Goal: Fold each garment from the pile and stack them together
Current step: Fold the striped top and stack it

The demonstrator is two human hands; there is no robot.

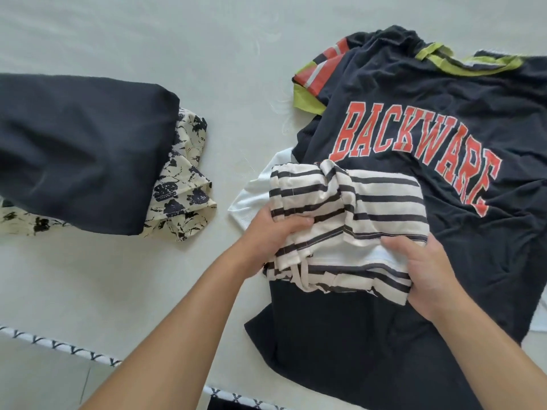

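A crumpled cream garment with dark stripes (381, 199) lies on top of the pile at the right. My left hand (266, 241) grips its left side with curled fingers. My right hand (426, 270) holds its near right edge, thumb on top and fingers tucked under. Beneath it spreads a black T-shirt (414, 119) with red letters reading BACKWARE. A white garment (254, 193) pokes out at the pile's left. At the left sits a stack: a folded dark navy garment (77, 152) over a cream floral one (186, 184).
A red-striped, lime-trimmed garment (322, 69) peeks from behind the black T-shirt, with a lime collar (473, 66) at the back right. The pale bed sheet (177, 39) has a patterned border (74, 350) along its near edge, with floor beyond.
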